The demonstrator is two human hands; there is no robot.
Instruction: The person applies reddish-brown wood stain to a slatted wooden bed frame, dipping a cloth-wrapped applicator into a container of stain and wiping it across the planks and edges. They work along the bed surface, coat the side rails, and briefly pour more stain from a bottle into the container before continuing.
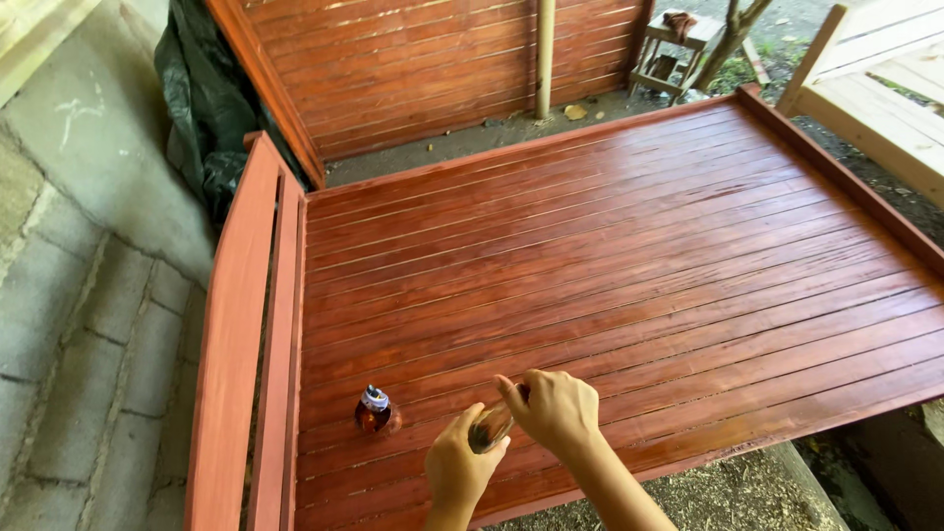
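Note:
My left hand [455, 465] and my right hand [556, 410] meet over the near edge of a red-brown varnished slatted bed frame [610, 236]. Between them they hold a small clear glass object [490, 430], seemingly a jar or cup; the left fingers grip it from below and the right fingers pinch its top. To the left, a small bottle of dark brown liquid with a blue-white cap [375, 411] stands upright on the slats, apart from both hands.
The frame's headboard rail [236, 334] runs along the left beside a grey block wall [79, 295]. Another stained panel [433, 69] leans at the back beside dark plastic sheeting [202, 98]. Unpainted wooden furniture [875, 88] stands at the far right.

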